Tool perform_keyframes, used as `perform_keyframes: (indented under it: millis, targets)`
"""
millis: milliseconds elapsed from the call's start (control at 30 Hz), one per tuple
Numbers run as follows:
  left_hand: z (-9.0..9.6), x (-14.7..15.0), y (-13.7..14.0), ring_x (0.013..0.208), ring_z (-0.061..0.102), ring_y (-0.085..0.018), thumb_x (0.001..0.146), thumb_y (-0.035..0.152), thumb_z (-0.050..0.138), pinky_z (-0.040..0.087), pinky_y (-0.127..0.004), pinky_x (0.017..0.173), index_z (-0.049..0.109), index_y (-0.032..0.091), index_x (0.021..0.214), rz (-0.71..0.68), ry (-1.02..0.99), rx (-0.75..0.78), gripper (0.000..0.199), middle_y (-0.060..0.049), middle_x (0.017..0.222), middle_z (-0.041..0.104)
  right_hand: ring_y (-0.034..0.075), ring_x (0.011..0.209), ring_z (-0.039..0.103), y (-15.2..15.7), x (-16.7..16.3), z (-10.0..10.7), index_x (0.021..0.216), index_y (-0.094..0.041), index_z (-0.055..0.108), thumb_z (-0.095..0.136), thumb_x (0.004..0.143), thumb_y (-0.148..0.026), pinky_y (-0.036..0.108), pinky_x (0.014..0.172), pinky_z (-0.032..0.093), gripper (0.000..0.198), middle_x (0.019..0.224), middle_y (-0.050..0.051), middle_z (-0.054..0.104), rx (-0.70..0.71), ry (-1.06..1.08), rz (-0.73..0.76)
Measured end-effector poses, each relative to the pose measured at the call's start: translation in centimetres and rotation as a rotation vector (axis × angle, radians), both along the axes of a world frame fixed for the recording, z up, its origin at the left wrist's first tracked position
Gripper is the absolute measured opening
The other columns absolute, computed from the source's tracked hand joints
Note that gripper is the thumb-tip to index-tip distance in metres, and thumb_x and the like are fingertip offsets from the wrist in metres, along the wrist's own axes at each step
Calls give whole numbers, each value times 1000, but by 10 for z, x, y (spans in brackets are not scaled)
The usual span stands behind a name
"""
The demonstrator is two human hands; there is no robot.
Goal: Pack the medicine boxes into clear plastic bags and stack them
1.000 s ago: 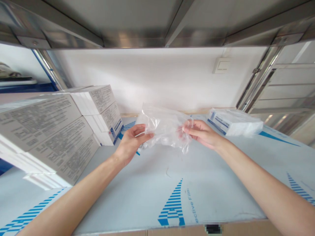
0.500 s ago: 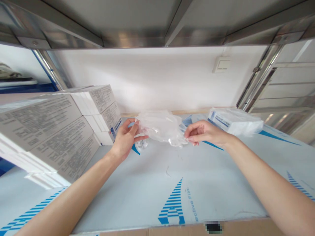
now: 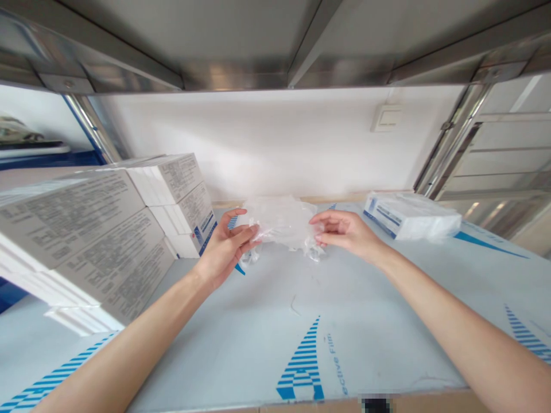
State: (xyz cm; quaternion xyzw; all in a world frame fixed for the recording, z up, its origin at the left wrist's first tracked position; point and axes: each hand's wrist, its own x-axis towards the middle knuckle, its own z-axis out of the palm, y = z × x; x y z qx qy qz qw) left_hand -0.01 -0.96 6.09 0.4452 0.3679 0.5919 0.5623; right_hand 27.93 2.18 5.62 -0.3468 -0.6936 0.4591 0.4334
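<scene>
A crumpled clear plastic bag (image 3: 282,221) lies on the shelf surface close to the back wall. My left hand (image 3: 226,246) grips the bag's left side between thumb and fingers, its index finger stretched out above. On the opposite side, my right hand (image 3: 346,232) has its thumb and bent fingers closed on the bag's right edge. Bunched plastic hangs below both hands. Whether anything lies inside the bag cannot be made out.
Stacked white printed boxes (image 3: 103,241) stand on the left. A white box in clear wrap (image 3: 408,215) lies at the back right. Blue-marked protective film covers the shelf (image 3: 241,344). A metal shelf (image 3: 241,46) hangs overhead, and a wall switch (image 3: 387,117) is behind.
My right hand has shifted slightly left and up along the bag's edge. My left hand has moved its grip a little lower and inward. The bag looks flatter and more bunched.
</scene>
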Motion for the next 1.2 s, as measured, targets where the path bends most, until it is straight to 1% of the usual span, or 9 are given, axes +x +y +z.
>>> perform_keyframes:
  millis: [233,400,500,633,767,900,1000,1067,1200]
  targets:
    - [0,-1,3,80,73,-15,65,34,87,57,-21,76,70,15,81,-13,39,2,31,-1,82,70,18,80,66,1,6,6,111,-25,67,69,84,-43,29,69,52,33,87,2,68,10,134,-81]
    - [0,5,-2,83,71,-15,65,33,88,56,-22,77,74,15,83,-17,51,10,29,-3,91,71,19,81,69,-4,-4,3,122,-30,62,88,65,-38,29,68,54,62,94,1,69,202,-133,-234]
    - [2,2,0,76,69,-11,59,28,91,54,-18,71,73,16,80,47,58,25,30,0,83,69,17,63,67,0,0,6,110,-25,68,78,76,-45,31,62,54,41,74,-1,69,204,-15,-332]
    - [6,-5,5,80,71,-13,55,22,91,54,-20,73,74,17,88,49,60,-8,38,0,86,69,16,61,66,9,18,14,89,-21,73,80,72,-38,31,63,55,25,75,2,73,186,276,-444]
    - [8,-9,5,82,71,-17,57,20,86,53,-23,70,75,15,94,38,136,-38,39,-3,84,72,13,63,62,15,32,19,78,-22,75,77,66,-21,27,60,51,11,71,1,69,104,513,-439]
    - [7,-9,3,64,62,-12,63,20,78,47,-21,60,76,14,109,-42,215,-46,47,-1,66,67,13,63,58,15,38,22,64,-22,71,70,59,-13,26,58,48,11,66,0,63,49,627,-396]
    - [6,-8,3,60,55,-9,67,26,76,44,-19,57,78,14,95,9,160,17,31,0,67,64,14,56,53,12,43,24,65,-21,72,66,64,-22,29,55,46,6,57,1,59,-16,567,-259]
    - [7,-7,2,60,53,-8,70,34,79,43,-19,55,73,14,78,77,112,89,22,0,69,63,14,46,45,11,46,25,72,-19,75,62,74,-36,29,47,39,22,49,1,54,-51,468,-198]
    - [13,-6,-5,66,60,-11,66,32,87,49,-20,64,47,17,59,-19,-6,187,43,4,62,57,15,51,52,11,39,20,77,-16,75,62,83,-47,29,49,41,34,66,6,67,21,273,-270]
